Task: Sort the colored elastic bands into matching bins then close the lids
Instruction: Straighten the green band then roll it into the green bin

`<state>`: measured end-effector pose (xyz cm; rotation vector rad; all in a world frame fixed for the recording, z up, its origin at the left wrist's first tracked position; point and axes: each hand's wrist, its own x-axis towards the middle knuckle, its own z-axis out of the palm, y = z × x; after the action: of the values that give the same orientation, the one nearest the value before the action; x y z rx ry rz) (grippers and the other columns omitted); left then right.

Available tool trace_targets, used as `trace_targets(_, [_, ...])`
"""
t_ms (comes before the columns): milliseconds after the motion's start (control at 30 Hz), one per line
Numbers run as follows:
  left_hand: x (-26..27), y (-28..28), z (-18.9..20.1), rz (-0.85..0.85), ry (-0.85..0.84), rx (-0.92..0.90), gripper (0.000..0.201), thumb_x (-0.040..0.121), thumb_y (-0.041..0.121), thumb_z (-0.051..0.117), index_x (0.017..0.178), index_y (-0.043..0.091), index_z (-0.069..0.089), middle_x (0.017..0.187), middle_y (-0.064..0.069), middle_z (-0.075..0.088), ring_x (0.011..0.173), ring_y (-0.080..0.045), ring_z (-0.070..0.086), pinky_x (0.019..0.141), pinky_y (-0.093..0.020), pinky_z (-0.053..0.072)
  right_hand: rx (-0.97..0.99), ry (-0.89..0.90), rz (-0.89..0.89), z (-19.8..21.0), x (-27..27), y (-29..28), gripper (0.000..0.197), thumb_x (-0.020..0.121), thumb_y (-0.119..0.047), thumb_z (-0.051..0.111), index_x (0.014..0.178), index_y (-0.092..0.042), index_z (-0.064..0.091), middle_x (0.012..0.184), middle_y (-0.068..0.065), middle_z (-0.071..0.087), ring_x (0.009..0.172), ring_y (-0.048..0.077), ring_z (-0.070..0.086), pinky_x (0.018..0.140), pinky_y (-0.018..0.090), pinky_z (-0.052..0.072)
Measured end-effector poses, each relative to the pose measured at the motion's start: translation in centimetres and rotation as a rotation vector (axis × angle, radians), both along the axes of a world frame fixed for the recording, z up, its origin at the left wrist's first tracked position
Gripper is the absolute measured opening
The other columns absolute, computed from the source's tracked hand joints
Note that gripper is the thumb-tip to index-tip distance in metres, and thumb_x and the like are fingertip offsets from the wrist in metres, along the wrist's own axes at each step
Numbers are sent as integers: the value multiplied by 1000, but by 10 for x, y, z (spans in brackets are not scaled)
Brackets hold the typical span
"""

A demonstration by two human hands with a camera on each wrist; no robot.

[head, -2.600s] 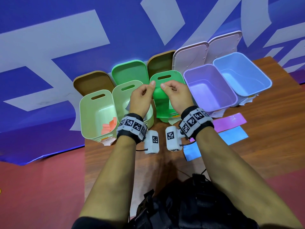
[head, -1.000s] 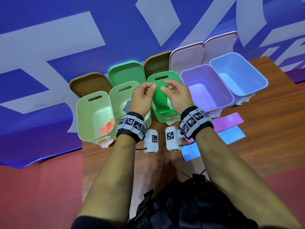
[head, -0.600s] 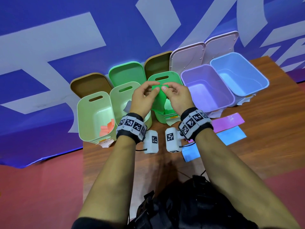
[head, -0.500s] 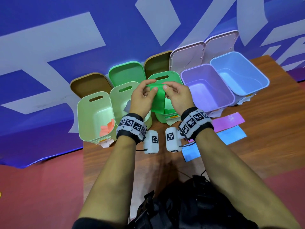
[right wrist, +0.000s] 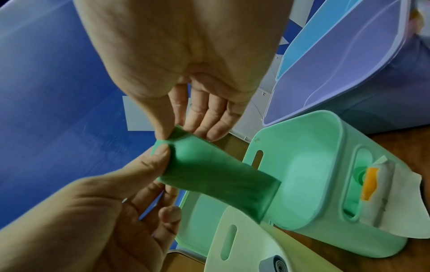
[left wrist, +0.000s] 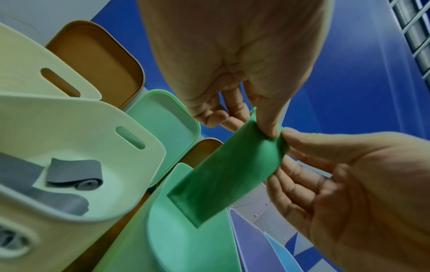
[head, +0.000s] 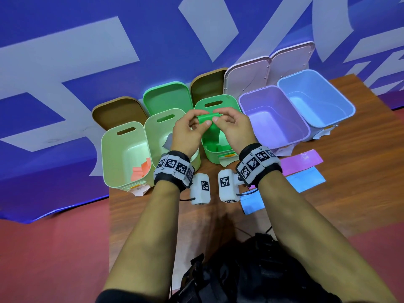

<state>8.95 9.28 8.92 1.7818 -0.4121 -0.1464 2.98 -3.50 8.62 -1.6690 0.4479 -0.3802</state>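
Observation:
A green elastic band (head: 209, 120) hangs over the open green bin (head: 211, 154). My left hand (head: 202, 121) and my right hand (head: 215, 118) both pinch its top edge, fingertips almost touching. In the left wrist view the left thumb presses the bunched top of the green band (left wrist: 228, 174), and the right hand (left wrist: 349, 174) holds it from the right. In the right wrist view the green band (right wrist: 216, 176) slopes down toward the green bin (right wrist: 325, 184), with its lower end above the bin's opening.
To the left stand a pale bin (head: 109, 154) with orange bands (head: 142, 170) and a pale bin (head: 153, 127) with grey bands (left wrist: 74, 173). A purple bin (head: 306, 127) and a blue bin (head: 347, 106) stand at the right. A pink band (head: 299, 161) and blue bands (head: 306, 179) lie on the table. Open lids lean behind the bins.
My two hands have drawn together over the green bin. The green band, first barely seen, now hangs from both sets of fingertips with its top edge bunched.

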Motion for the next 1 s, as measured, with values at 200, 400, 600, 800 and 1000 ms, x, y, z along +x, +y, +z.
trace_targets(200, [0,2,-2,19,-12,21,13,87,14,73,99,18,69,86,2,62,80,-11,51,77,-19,45,8,22,-21,2,0,2,21,91,-22,70,108,-11,66,90,0,66,89,13,64,86,22,51])
trace_targets(400, [-1,2,0,4,18,-23,18,91,15,69,108,17,65,73,2,49,70,-10,44,67,-17,41,12,-8,50,4,-4,3,28,96,-18,60,122,-29,60,107,2,68,103,9,63,92,17,46])
trace_targets(600, [-8,0,-2,-33,69,-83,15,90,17,70,104,16,65,74,4,57,73,-10,51,70,-21,45,-35,-49,2,-1,-5,-1,18,95,-13,60,110,-18,68,89,-11,64,90,6,61,87,19,49])
trace_targets(800, [-8,1,-9,-38,45,-37,20,85,4,68,99,18,69,84,9,63,77,-9,53,77,-28,48,-3,13,-38,-11,-5,4,11,93,-28,61,103,-28,65,83,-10,64,87,12,63,95,39,52])
trace_targets(1000, [-13,0,-6,29,85,-48,7,94,10,62,98,13,67,59,0,40,60,-16,37,57,-26,34,50,-36,64,-5,-8,3,25,93,-4,58,110,-17,67,108,-6,66,104,6,58,92,15,45])
